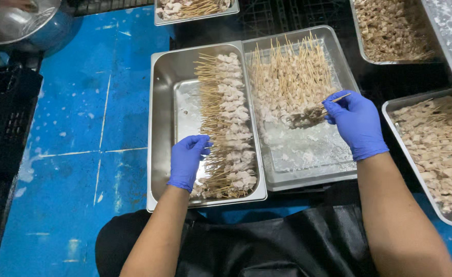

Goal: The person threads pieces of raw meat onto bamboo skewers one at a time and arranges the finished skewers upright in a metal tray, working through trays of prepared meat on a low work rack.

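Beside the left tray's bare strip, left hand fingers press skewers; right hand pinches one stick.

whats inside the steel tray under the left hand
The steel tray holds a neat row of meat skewers, sticks pointing left. The left hand rests on them, hiding a few sticks. Bare wet metal shows beside the row.
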`<state>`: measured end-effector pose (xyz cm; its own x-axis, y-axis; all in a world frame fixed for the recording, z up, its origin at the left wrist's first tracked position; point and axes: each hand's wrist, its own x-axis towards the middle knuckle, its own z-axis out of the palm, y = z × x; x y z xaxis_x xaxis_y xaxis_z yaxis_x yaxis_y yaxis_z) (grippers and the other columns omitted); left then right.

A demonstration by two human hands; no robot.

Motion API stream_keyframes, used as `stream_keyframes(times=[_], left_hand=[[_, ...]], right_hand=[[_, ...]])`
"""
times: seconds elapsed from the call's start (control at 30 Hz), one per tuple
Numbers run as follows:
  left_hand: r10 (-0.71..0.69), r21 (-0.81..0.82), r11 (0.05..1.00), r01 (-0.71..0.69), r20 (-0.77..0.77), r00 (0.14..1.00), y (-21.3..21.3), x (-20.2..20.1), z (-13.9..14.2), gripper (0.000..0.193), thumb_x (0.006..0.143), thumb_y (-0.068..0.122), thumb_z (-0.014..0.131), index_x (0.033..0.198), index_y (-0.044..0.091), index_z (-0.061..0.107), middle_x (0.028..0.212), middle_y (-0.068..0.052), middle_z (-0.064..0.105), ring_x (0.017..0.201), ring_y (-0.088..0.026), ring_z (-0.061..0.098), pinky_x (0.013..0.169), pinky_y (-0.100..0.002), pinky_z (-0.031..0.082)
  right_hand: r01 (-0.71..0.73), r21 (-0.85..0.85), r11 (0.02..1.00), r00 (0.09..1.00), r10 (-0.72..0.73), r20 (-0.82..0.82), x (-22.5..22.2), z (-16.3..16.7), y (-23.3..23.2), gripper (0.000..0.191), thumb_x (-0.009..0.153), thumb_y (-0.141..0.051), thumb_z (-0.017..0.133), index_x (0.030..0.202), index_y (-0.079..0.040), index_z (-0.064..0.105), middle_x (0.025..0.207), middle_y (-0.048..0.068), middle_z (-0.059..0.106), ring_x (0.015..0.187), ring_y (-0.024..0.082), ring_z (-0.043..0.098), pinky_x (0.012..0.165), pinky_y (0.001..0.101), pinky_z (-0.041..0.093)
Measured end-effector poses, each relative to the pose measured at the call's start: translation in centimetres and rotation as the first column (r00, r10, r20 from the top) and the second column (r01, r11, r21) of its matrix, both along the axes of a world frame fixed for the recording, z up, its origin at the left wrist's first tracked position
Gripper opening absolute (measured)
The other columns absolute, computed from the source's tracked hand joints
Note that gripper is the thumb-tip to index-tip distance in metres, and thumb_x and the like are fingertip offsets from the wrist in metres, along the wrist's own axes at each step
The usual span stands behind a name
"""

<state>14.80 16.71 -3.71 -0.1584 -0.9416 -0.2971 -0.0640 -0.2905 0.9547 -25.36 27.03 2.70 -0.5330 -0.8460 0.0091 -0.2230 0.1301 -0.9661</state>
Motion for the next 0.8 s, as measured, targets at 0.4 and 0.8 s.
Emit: stream_keyframes(times=[0.4,0.8], left_hand=[[0.117,-0.470,0.764,0.442,0.775,0.621,2.6,-1.4,7.0,0.033,0.084,0.036,0.078,0.112,0.018,0.076,0.103,-0.011,0.068,0.104,-0.032,0.060,0.091,-0.044,0.049],[-0.312,-0.554,0.724,0.411,0.268,0.911,6.9,-10.9,9.2,0.026,0.090,0.018,0.072,0.116,0.013,0.074,0.103,-0.009,0.071,0.090,-0.022,0.066,0.085,-0.035,0.055]], right_hand=[[-0.113,0.001,0.994,0.993,0.113,-0.011,3.0,2.8,0.9,0.015,0.095,-0.016,0.074,0.103,-0.003,0.075,0.083,0.001,0.069,0.072,0.008,0.061,0.066,0.0242,0.052],[-0.396,0.009,0.918,0.899,0.389,-0.200,6.9,4.3,1.6,0.009,0.094,-0.011,0.071,0.099,-0.005,0.074,0.092,0.005,0.074,0.084,0.014,0.068,0.078,0.0286,0.056]])
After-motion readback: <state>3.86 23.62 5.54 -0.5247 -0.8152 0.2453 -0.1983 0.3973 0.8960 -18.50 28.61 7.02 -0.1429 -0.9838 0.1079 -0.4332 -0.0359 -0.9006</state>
